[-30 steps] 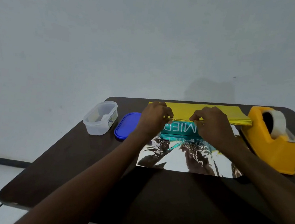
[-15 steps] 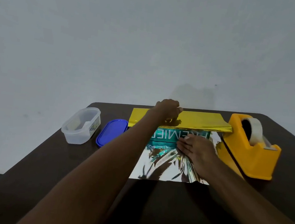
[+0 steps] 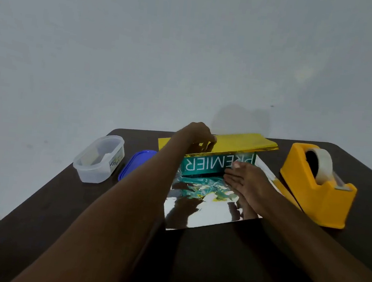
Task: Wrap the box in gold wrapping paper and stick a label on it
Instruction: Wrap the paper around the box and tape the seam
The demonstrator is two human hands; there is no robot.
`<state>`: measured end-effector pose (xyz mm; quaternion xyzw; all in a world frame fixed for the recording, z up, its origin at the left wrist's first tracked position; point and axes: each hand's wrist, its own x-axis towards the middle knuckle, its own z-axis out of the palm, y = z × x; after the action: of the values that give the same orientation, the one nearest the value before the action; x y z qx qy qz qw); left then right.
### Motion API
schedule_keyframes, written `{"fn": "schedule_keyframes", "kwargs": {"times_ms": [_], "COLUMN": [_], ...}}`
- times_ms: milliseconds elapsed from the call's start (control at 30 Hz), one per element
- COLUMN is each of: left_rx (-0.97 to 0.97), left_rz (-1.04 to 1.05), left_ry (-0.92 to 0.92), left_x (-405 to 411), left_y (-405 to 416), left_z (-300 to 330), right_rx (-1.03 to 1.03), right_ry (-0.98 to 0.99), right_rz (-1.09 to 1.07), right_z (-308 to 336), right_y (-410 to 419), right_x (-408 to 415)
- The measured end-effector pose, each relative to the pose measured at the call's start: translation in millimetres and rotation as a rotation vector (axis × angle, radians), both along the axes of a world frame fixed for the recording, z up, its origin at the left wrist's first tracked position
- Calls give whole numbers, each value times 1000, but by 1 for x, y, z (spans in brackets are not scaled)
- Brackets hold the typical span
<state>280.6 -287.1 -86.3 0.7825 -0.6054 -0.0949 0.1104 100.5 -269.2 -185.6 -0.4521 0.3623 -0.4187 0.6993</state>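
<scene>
On the dark brown table (image 3: pixel 213 260), set against a plain pale wall (image 3: pixel 145 43), a teal box (image 3: pixel 214 166) printed PREMIER lies on gold wrapping paper (image 3: pixel 207 210), silver side up, with a gold flap (image 3: pixel 245 144) folded over its top. The left hand (image 3: pixel 196 134) curls its fingers onto that flap, pressing it down; the right hand (image 3: pixel 248 186) lies flat, fingers together, on the paper against the box's near side. A yellow tape dispenser (image 3: pixel 314 188) stands to the right; a clear container (image 3: pixel 99 157) and blue lid (image 3: pixel 137 163) sit left.
</scene>
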Motion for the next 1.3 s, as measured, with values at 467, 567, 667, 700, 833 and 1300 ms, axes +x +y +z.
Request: {"fn": "schedule_keyframes", "kwargs": {"times_ms": [467, 567, 667, 700, 833, 1300], "left_rx": [-78, -42, 33, 9, -185, -91], "left_rz": [161, 164, 124, 117, 21, -76], "left_ry": [102, 333, 200, 114, -105, 184], "left_x": [38, 34, 30, 29, 22, 20], "left_y": [50, 68, 79, 80, 73, 76], "left_z": [0, 6, 16, 19, 25, -23], "right_rx": [-222, -243, -237, -237, -270, -456], "right_ry": [500, 674, 790, 813, 887, 1152], "right_rz": [273, 402, 532, 556, 687, 669], "right_z": [58, 69, 81, 85, 95, 95], "right_y": [-60, -72, -79, -80, -75, -57], "right_x": [17, 14, 12, 11, 6, 7]}}
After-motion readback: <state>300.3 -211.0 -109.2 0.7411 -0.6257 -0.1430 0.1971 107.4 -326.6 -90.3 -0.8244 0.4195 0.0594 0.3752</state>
